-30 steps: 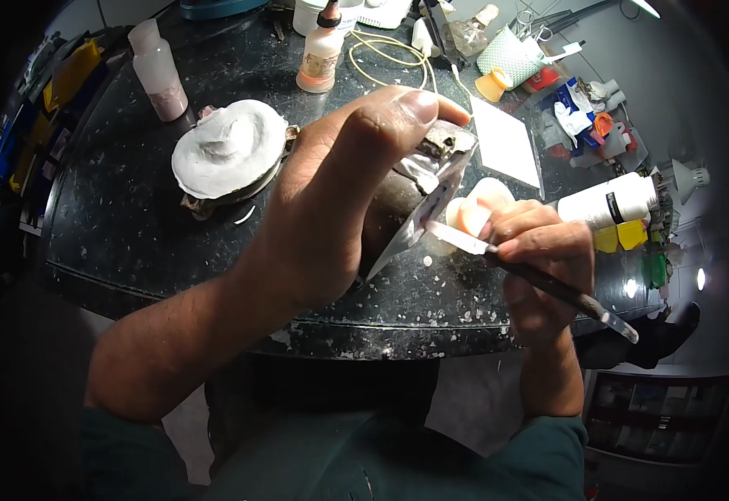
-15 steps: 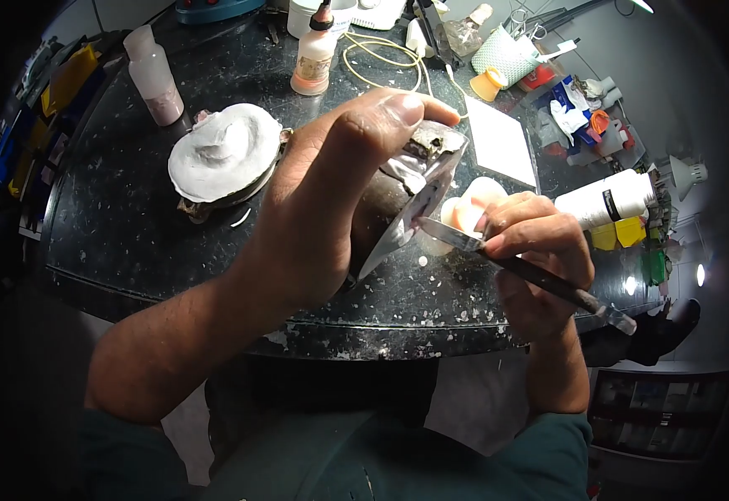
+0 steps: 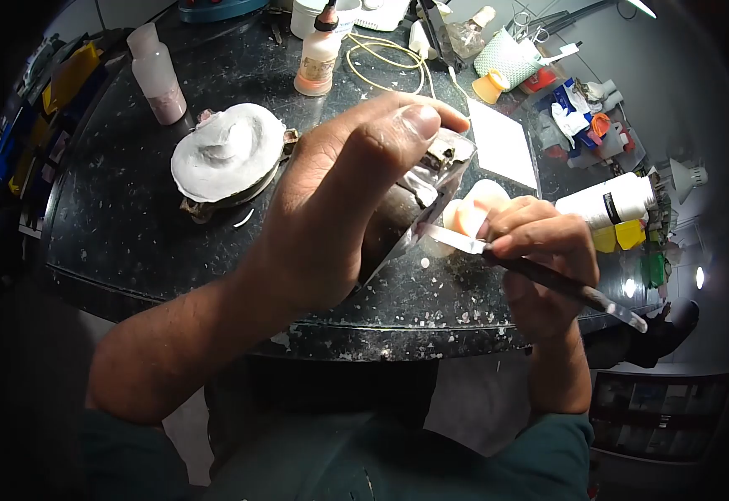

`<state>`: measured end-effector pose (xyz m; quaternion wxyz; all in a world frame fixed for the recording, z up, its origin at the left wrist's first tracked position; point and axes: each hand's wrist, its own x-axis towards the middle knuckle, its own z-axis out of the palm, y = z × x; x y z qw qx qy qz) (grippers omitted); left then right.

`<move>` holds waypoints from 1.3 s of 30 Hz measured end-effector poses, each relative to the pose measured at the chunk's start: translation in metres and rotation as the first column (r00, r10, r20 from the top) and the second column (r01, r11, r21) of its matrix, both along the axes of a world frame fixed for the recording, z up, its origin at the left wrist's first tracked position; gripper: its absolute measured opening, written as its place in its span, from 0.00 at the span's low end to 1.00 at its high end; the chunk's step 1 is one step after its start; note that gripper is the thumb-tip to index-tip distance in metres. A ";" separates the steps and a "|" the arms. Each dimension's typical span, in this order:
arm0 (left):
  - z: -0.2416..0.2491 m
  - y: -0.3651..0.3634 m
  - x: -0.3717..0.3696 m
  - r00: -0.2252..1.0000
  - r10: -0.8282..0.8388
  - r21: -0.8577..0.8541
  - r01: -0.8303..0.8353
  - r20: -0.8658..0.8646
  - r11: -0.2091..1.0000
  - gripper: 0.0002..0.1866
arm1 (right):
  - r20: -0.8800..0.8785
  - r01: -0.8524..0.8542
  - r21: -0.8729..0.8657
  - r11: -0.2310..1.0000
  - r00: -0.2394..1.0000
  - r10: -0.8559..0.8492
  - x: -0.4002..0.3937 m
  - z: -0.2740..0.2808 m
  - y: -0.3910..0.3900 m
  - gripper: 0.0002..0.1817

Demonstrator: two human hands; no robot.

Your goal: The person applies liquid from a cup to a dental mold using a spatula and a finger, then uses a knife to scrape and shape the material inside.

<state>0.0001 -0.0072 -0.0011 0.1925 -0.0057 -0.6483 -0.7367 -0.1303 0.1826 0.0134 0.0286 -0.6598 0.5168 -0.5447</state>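
Observation:
My left hand [image 3: 331,192] is wrapped round a dark metal flask half [image 3: 393,213], tilted on edge above the black table [image 3: 214,275]. My right hand [image 3: 548,259] holds a dark-handled knife [image 3: 560,288], its pale blade [image 3: 452,239] pointing left, the tip at the flask's face. That face is turned away to the right, so little of it shows. Behind the blade lie pinkish-cream rounded pieces [image 3: 469,215]. Left of my left hand, a second flask half topped with white plaster [image 3: 227,150] rests on the table.
A translucent bottle [image 3: 160,79] stands at the back left, a dropper bottle [image 3: 316,63] at the back middle. A white tile [image 3: 502,146], a white bottle lying down [image 3: 606,202] and a mint basket of tools [image 3: 506,63] are on the right. A cable [image 3: 385,54] loops behind.
The flask half in my left hand has turned so its face shows less, and shifted slightly right. The knife has swung a little, its handle end now lower and further right.

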 end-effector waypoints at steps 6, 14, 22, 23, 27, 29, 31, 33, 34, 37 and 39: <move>-0.004 0.008 -0.001 0.994 0.069 0.015 -0.068 -0.087 0.998 0.39 | -0.221 0.081 0.078 0.994 0.973 -0.062 0.002 0.003 0.003 0.12; -0.004 0.002 -0.003 0.993 0.036 0.032 -0.033 -0.113 0.999 0.40 | -0.151 0.070 0.060 0.996 0.987 -0.060 0.003 0.000 0.004 0.14; -0.005 0.010 -0.002 0.986 0.115 -0.029 -0.119 -0.117 0.992 0.41 | -0.184 0.065 0.060 0.996 0.981 -0.053 0.002 -0.002 0.003 0.13; -0.005 0.009 -0.002 0.989 0.097 -0.003 -0.098 -0.107 0.995 0.41 | -0.189 0.063 0.074 0.995 0.981 -0.048 0.003 -0.002 0.004 0.13; -0.005 0.009 -0.001 0.983 0.131 -0.052 -0.139 -0.130 0.989 0.41 | -0.164 0.064 0.084 0.994 0.985 -0.049 0.004 -0.004 0.004 0.13; -0.006 0.009 -0.003 0.979 0.141 -0.053 -0.150 -0.147 0.987 0.41 | -0.151 0.068 0.041 0.997 0.987 -0.061 0.004 -0.005 0.005 0.13; -0.005 0.009 -0.001 0.982 0.135 -0.055 -0.143 -0.131 0.988 0.41 | -0.151 0.071 0.059 0.996 0.987 -0.062 0.004 -0.007 0.006 0.16; -0.006 0.009 -0.001 0.985 0.123 -0.053 -0.130 -0.118 0.990 0.41 | -0.154 0.080 0.080 0.994 0.986 -0.067 0.003 -0.007 0.012 0.19; -0.008 0.007 -0.001 0.978 0.145 -0.092 -0.159 -0.150 0.983 0.40 | -0.031 0.054 0.038 0.998 0.998 -0.053 0.001 -0.007 0.016 0.16; -0.018 -0.002 -0.004 0.951 0.189 -0.202 -0.241 -0.245 0.949 0.37 | 0.127 0.235 0.020 0.972 0.963 -0.236 -0.003 0.000 0.042 0.33; -0.023 -0.004 -0.006 0.930 0.198 -0.260 -0.284 -0.311 0.923 0.35 | 0.206 0.425 0.066 0.903 0.879 -0.429 -0.011 0.019 0.067 0.28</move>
